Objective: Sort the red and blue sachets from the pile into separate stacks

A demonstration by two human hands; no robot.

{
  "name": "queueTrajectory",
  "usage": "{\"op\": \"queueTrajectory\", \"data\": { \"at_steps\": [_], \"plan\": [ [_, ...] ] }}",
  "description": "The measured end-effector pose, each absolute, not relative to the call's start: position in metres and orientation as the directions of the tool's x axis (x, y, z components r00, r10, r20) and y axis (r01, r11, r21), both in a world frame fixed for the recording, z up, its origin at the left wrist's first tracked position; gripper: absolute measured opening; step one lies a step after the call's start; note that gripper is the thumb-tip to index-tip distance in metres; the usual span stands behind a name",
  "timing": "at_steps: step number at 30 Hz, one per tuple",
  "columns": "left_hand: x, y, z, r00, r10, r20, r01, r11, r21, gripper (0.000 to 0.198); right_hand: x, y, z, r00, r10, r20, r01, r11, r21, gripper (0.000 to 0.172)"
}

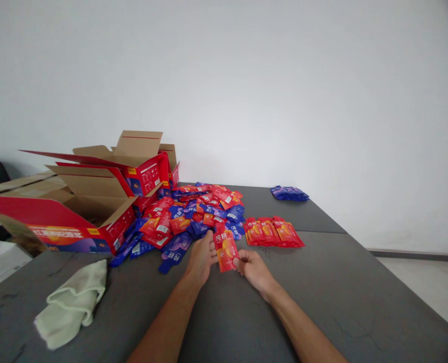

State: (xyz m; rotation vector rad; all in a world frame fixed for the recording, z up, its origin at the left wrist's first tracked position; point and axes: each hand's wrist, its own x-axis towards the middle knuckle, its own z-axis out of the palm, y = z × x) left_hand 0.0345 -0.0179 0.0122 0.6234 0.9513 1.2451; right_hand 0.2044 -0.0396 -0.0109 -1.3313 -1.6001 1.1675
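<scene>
A red pouch [226, 250] with an orange fruit print and white lettering is held upright between my two hands, above the dark table. My right hand [255, 270] pinches its lower right edge between thumb and fingers. At its left edge is my left hand [202, 256], fingers curled against the pouch and partly hidden by it. Behind my hands spreads a loose heap of red pouches [159, 222] and blue pouches [176, 248]. To the right of the held pouch lies an overlapping row of red pouches [272, 232], printed sides up.
Open red cartons [72, 234] stand at the left, with more cartons [143, 174] behind them. A pale green cloth [74, 305] lies at the front left of the table [224, 322]. A small stack of blue pouches [289, 193] sits at the far right, near the white wall.
</scene>
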Motion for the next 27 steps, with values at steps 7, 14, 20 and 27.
{"op": "queueTrajectory", "data": {
  "at_steps": [7, 14, 20, 27],
  "plan": [
    [0.045, -0.023, 0.01, 0.002, 0.985, -0.17, -0.445, 0.153, 0.882, 0.026, 0.193, -0.048, -0.005, -0.005, 0.919, 0.395, 0.59, 0.322, -0.74, 0.027],
    [0.044, -0.021, 0.006, -0.013, 0.993, -0.113, -0.522, 0.09, 0.848, 0.03, 0.178, -0.061, -0.009, -0.116, 0.832, 0.543, 0.744, 0.434, -0.507, 0.052],
    [0.049, -0.02, 0.006, 0.013, 0.997, -0.08, -0.525, 0.075, 0.848, 0.033, 0.184, -0.056, -0.008, -0.081, 0.823, 0.562, 0.77, 0.409, -0.489, 0.044],
    [0.058, -0.021, 0.008, 0.071, 0.997, 0.044, -0.318, -0.019, 0.948, 0.034, 0.201, -0.045, -0.003, 0.018, 0.778, 0.629, 0.828, 0.341, -0.445, 0.041]
  ]
}}
